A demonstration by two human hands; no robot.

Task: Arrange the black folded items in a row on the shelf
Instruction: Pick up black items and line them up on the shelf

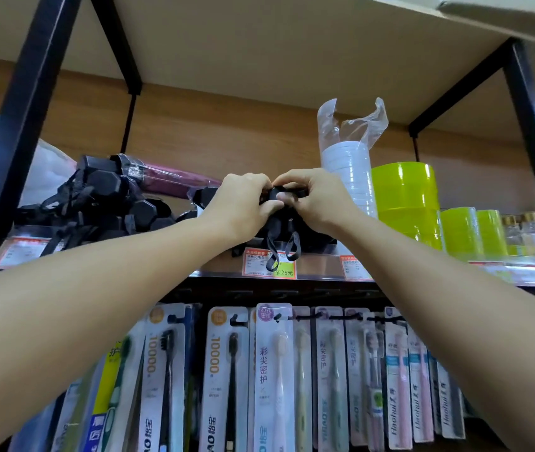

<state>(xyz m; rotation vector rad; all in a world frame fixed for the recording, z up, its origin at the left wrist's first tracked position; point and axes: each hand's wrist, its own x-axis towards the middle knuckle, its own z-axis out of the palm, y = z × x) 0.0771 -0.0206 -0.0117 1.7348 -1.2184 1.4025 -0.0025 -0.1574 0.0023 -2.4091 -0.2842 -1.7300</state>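
Several black folded umbrellas with hexagonal handle ends (106, 203) lie piled at the left of the wooden shelf (214, 265), their wrist straps tangled. More black ones sit mid-shelf, with straps (284, 249) hanging over the price tag. My left hand (243, 205) and my right hand (312, 199) meet above the shelf's middle, both gripping the end of one black folded umbrella (276, 194). The fingers hide most of that item.
A maroon umbrella in plastic (175, 177) lies behind the pile. A stack of white lids in a bag (349, 171) and lime-green containers (406, 203) stand to the right. Black frame posts (21, 102) flank the shelf. Packaged toothbrushes (272, 376) hang below.
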